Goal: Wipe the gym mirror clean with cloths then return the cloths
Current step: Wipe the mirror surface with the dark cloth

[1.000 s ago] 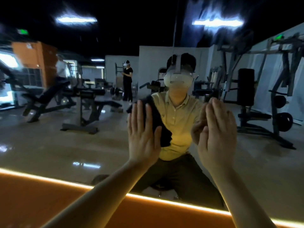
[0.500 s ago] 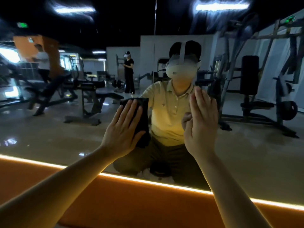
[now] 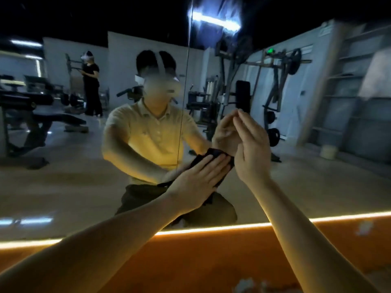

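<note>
A large gym mirror (image 3: 63, 187) fills the view, with a thin vertical seam (image 3: 184, 102) running down it. My left hand (image 3: 198, 182) lies flat with straight fingers on a dark cloth (image 3: 213, 154), pressing it against the glass low and right of the seam. My right hand (image 3: 251, 149) stands upright just right of it, fingers straight, fingertips at the glass. I cannot tell whether it holds a cloth. Both forearms reach in from below.
An orange ledge (image 3: 211, 261) with a glowing light strip (image 3: 211, 229) runs under the mirror. The glass reflects me kneeling, another person (image 3: 91, 85) standing at the back, benches at left and weight machines (image 3: 275, 92) at right.
My left hand has slid the dark cloth rightward and down across the seam, ending beside my right hand. The view has swung to the right along the mirror.
</note>
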The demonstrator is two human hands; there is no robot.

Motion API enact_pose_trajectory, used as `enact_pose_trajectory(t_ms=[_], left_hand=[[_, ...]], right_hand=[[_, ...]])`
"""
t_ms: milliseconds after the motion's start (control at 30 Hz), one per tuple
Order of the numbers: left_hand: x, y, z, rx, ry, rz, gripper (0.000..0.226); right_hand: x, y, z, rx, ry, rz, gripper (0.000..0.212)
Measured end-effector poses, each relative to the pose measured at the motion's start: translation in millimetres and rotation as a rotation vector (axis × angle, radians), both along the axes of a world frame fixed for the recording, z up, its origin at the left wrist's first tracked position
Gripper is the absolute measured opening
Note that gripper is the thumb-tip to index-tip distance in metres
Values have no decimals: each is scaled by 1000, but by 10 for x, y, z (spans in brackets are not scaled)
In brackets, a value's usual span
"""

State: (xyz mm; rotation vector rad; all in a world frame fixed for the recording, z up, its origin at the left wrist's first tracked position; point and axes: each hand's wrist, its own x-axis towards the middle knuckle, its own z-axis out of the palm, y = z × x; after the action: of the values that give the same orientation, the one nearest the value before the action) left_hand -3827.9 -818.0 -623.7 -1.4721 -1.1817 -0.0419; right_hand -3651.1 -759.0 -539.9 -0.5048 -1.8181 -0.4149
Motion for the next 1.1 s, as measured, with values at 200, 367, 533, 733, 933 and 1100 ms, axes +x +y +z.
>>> enact_pose_trajectory(t_ms=[200, 367, 533, 733, 933, 1100], left_hand=[[-473, -220, 266, 105, -253, -150, 74], [-251, -87, 398, 112, -333, -216, 75], [572, 387, 214, 56, -217, -114, 76], [1271, 809, 213, -145, -57, -82, 74], [214, 168, 1184, 215, -329, -20, 78], [231, 71, 1797, 605, -746, 35, 74]], right_hand=[[161, 21, -90, -98, -11, -115, 61], [259, 13, -106, -136, -23, 7, 57], [712, 217, 50, -184, -74, -98, 62], [1208, 583, 216, -137, -229, -27, 57], [1166, 792, 680, 72, -86, -13, 53], [1062, 964, 821, 122, 19, 25, 47]])
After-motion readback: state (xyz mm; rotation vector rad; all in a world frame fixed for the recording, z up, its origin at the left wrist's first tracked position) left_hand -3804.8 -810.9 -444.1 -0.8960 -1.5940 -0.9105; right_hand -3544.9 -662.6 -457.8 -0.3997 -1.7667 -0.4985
